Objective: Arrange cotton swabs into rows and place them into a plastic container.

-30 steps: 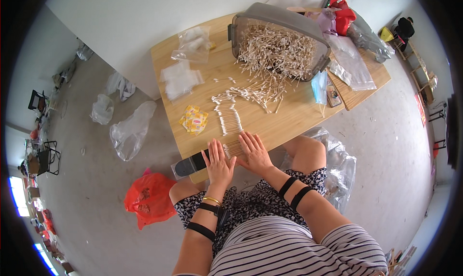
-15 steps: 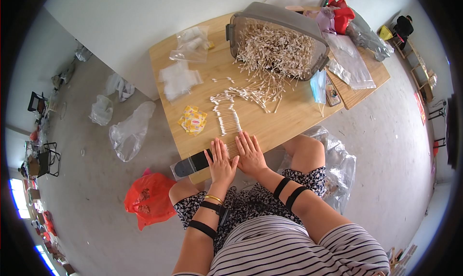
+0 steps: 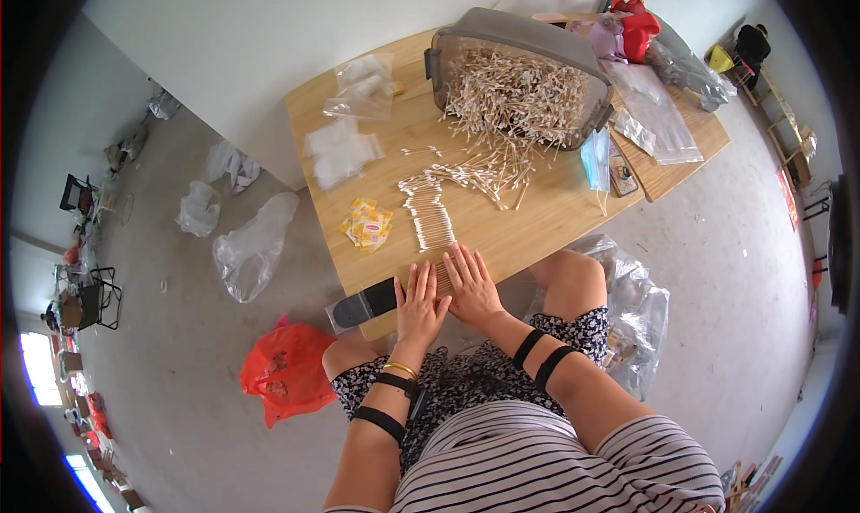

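At the table's near edge, my left hand (image 3: 418, 301) and my right hand (image 3: 472, 291) lie flat side by side, fingers stretched out. Between and under them is part of a lined-up row of cotton swabs (image 3: 432, 224); how much lies beneath my palms is hidden. The row runs away from me and joins a loose spread of swabs. To the left of my left hand, a black strip with a rounded grey end (image 3: 355, 310) sits along the edge, partly in clear plastic. Small yellow-and-white packets (image 3: 367, 225) are piled beyond it.
A grey translucent bin (image 3: 528, 36) lies tipped at the back, swabs spilling toward me. Clear bags (image 3: 344, 154) occupy the table's left. A blue face mask (image 3: 595, 161) and a phone (image 3: 623, 174) are at right. A red bag (image 3: 285, 370) stands on the floor.
The whole view has shifted slightly to the right. My hands have drawn a little closer together, narrowing the gap over the swabs; both stay flat at the edge.
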Demonstrator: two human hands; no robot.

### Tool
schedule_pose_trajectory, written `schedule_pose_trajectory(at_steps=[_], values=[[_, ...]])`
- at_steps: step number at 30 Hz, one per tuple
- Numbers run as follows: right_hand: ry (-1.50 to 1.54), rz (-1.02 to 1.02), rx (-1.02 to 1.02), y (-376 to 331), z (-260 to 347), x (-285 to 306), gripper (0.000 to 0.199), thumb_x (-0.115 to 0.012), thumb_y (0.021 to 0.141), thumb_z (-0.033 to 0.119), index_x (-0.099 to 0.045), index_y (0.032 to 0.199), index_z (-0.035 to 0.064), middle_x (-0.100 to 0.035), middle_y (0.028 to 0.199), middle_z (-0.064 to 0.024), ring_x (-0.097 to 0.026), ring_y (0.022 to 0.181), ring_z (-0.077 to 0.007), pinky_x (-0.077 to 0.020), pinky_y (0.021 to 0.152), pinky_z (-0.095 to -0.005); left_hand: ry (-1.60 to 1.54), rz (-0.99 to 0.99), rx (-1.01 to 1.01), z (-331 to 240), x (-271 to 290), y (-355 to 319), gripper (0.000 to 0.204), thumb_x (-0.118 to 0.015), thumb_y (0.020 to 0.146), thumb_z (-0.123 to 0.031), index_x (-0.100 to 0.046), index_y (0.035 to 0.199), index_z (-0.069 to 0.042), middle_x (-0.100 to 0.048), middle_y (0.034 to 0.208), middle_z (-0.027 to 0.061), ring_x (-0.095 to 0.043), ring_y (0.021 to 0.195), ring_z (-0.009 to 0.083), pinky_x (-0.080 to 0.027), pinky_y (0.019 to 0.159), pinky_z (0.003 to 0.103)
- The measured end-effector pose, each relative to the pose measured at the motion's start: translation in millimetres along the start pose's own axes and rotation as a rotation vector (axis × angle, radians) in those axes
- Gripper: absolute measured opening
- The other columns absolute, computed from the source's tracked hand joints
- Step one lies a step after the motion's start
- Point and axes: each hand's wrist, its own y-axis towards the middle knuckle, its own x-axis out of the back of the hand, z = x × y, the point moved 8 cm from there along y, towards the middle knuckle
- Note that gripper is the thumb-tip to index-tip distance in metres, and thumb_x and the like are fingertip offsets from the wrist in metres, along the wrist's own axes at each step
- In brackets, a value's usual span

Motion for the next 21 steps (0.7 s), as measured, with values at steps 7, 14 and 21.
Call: schedule_pose_trajectory(at_steps=[7, 14, 21], values=[[-0.02, 0.048, 0.003, -2, -2, -6, 0.087, -0.052, 0.095, 0.056, -0.026, 0.158, 0.001, -0.017, 0.167, -0.0207, -0.012, 0.156, -0.0326, -0.0096, 0.127, -0.0483, -0.07, -0.07, 0.016, 9, 14, 9, 0.069, -0.045, 0.102, -0.049, -0.033, 0.157, -0.009, -0.033, 0.16, 0.013, -0.028, 0.149, 0.0337, -0.015, 0.122, 0.059], [-0.106, 0.124, 0.003, 0, 4, -1, 0.085, -0.044, 0.099, 0.058, -0.022, 0.159, 0.0017, -0.015, 0.167, -0.0192, -0.011, 0.156, -0.031, -0.0078, 0.127, -0.0481, -0.073, -0.389, 0.552, 128, 67, 58, 0.044, -0.072, 0.087, -0.035, -0.059, 0.123, -0.013, -0.055, 0.125, 0.0139, -0.049, 0.122, 0.0366, -0.036, 0.103, 0.054], [-0.093, 0.148, -0.015, -1, 1, 0, 0.086, -0.044, 0.099, 0.058, -0.02, 0.16, 0.002, -0.014, 0.167, -0.0189, -0.011, 0.156, -0.0309, -0.008, 0.127, -0.0489, -0.037, -0.182, 0.653, 149, 62, 88, 0.035, -0.077, 0.083, -0.038, -0.066, 0.107, -0.014, -0.055, 0.127, 0.0119, -0.046, 0.128, 0.0329, -0.036, 0.104, 0.052]])
